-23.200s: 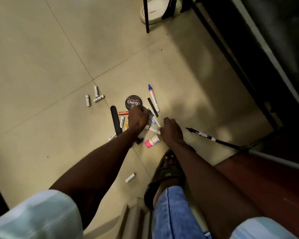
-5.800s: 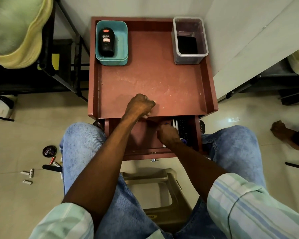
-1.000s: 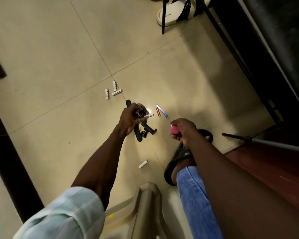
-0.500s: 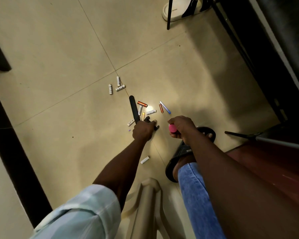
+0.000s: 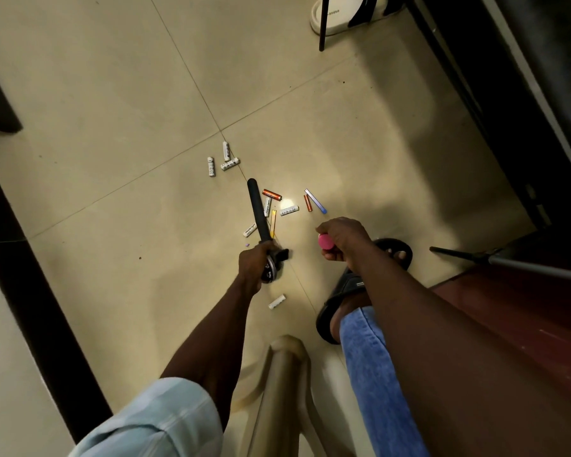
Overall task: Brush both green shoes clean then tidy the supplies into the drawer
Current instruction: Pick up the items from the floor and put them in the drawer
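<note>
Brush handle (image 5: pixel 257 211) points away, gripped with polish tin (image 5: pixel 271 271) by left hand (image 5: pixel 256 262); right hand (image 5: pixel 343 237) clutches pink-capped bottle (image 5: pixel 325 241).

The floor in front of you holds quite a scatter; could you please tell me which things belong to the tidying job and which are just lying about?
For the job:
- polish tin and black brush handle, in the left hand
- pink-capped bottle, in the right hand
- batteries
- blue pen

Lying about:
- white sandal
- plastic stool

The left hand (image 5: pixel 256 260) covers most of the round tin (image 5: pixel 271 270) and the black handle's (image 5: pixel 257 211) lower end. The right hand (image 5: pixel 342 237) hides all but the pink cap (image 5: pixel 325 241). The white sandal (image 5: pixel 335 14) is cut off at the frame's top.
</note>
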